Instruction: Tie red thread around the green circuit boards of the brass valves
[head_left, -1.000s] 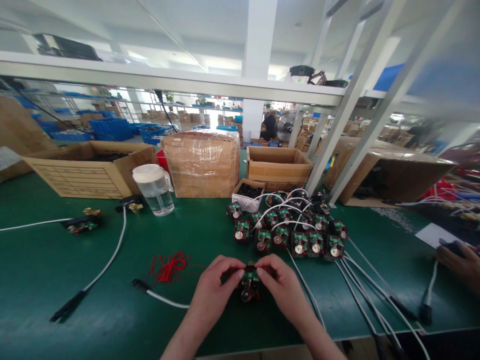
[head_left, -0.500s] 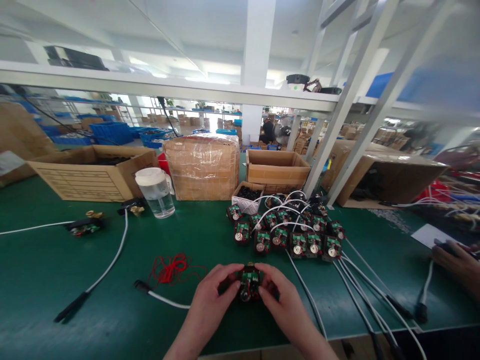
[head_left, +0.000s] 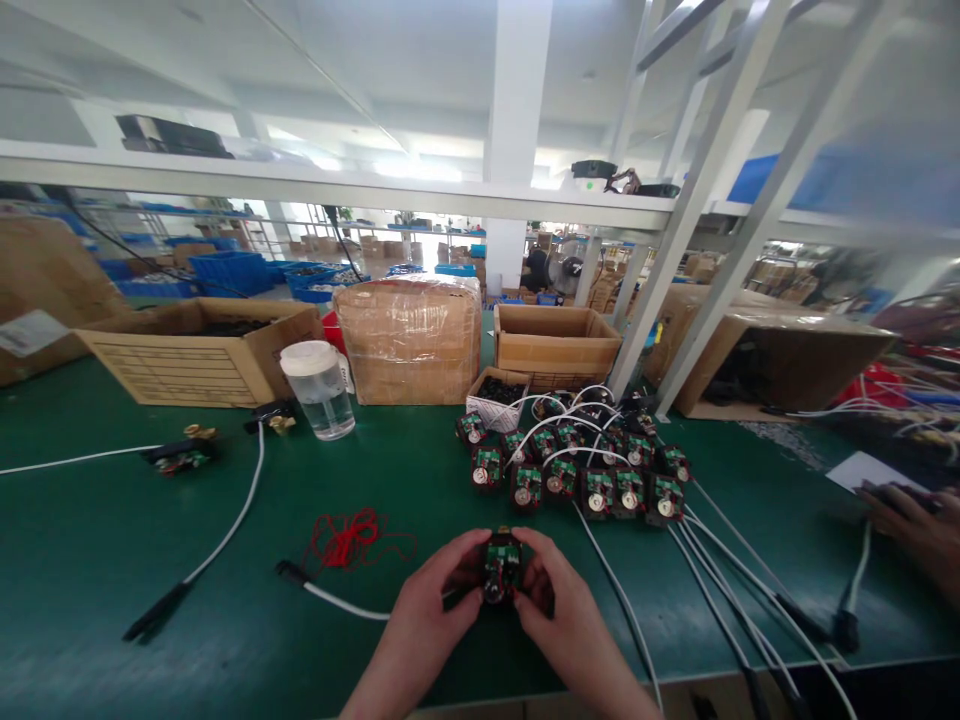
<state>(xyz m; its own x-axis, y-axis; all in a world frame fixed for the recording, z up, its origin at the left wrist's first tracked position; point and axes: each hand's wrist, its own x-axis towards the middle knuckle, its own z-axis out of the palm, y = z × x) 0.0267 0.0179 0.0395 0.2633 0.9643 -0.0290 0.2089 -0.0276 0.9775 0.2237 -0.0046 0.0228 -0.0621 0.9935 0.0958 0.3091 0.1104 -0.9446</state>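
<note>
Between my two hands is a small black housing with a green circuit board (head_left: 502, 566), its board side facing me and a brass-coloured part at its top. My left hand (head_left: 444, 590) grips its left side with thumb and fingers. On the right side, the fingers of my right hand (head_left: 553, 590) hold the same housing. A white cable (head_left: 345, 604) with a black end runs out from under my left hand. Left of it lies a loose bundle of thin red wire (head_left: 352, 538). Several similar board units (head_left: 600, 492) with white cables stand beyond my right hand.
A water jug (head_left: 321, 390), an open carton (head_left: 202, 350), a taped carton (head_left: 411, 340) and a small bin of black parts (head_left: 498, 398) line the back. Two more cabled units (head_left: 180, 455) lie at left. Another person's hand (head_left: 911, 525) works at far right.
The view has shifted slightly. My right fingers have curled and shifted a little along the housing; both hands still hold it.
</note>
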